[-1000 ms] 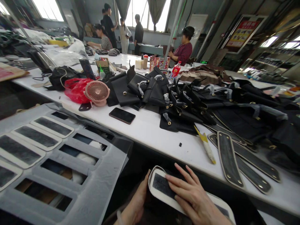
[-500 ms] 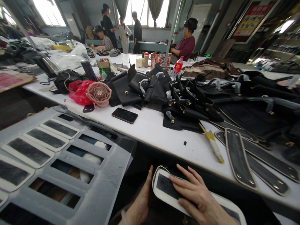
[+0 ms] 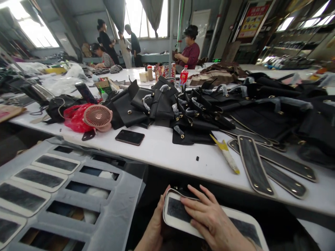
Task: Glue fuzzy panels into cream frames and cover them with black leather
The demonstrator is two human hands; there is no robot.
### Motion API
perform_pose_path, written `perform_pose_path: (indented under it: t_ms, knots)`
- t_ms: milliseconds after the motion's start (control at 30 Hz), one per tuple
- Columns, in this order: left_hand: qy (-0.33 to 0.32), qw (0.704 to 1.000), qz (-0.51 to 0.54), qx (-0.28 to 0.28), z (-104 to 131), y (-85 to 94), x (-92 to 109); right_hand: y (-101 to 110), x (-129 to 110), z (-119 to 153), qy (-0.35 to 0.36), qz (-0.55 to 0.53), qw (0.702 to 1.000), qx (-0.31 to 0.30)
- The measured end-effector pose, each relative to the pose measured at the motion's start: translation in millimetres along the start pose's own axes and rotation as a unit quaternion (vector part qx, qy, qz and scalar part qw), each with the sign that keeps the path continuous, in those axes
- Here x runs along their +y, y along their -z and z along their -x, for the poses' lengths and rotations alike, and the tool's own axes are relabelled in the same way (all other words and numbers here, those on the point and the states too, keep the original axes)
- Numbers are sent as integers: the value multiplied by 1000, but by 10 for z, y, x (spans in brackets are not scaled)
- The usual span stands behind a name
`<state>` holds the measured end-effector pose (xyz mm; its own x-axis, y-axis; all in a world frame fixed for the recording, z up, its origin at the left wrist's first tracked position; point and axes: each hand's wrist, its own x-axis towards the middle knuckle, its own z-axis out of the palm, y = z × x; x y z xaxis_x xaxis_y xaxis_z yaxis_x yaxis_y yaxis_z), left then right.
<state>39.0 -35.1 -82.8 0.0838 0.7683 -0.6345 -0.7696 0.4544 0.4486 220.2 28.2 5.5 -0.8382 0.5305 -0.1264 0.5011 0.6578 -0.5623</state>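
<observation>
A long panel (image 3: 188,225) with rounded corners, a whitish border and dark rectangles lies over a dark piece in front of my body, below the table edge. It looks like the base of a black bag, though most of the dark piece is lost in shadow. My left hand (image 3: 154,223) grips the panel's left end, fingers straight along the edge and partly hidden behind it. Across the top lies my right hand (image 3: 209,216), its fingers stretched out and pressed flat on the surface. At the far left end a thin edge strip stands slightly apart from the panel.
Similar white-bordered panels (image 3: 39,174) lie on a grey slotted sheet (image 3: 115,209) at left. The white table (image 3: 162,150) bears a phone (image 3: 129,137), a pink fan (image 3: 98,116), a yellow-tipped brush-like tool (image 3: 226,155), black straps (image 3: 255,165) and black bags (image 3: 162,104). People work behind.
The view has turned a little to the right, so the table things sit further left. Both hands keep their places on the panel, with my left fingers now closer against its end.
</observation>
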Motion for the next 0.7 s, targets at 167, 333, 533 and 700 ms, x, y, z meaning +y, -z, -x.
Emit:
perform_pose_path:
  t_ms: [167,333,533,700]
  knots:
    - [-92,983,-161,-16,-70,166,70,99,-46,-74,-11,18,998,-54]
    - [-223,910,-349,-14,-77,197,211,88,-28,-130,-14,22,999,-44]
    - [-218,865,-452,-19,135,-48,319,9,-31,-61,-14,-118,989,84]
    - [-194,859,-474,-19,209,-138,397,155,60,-40,-42,-319,934,157]
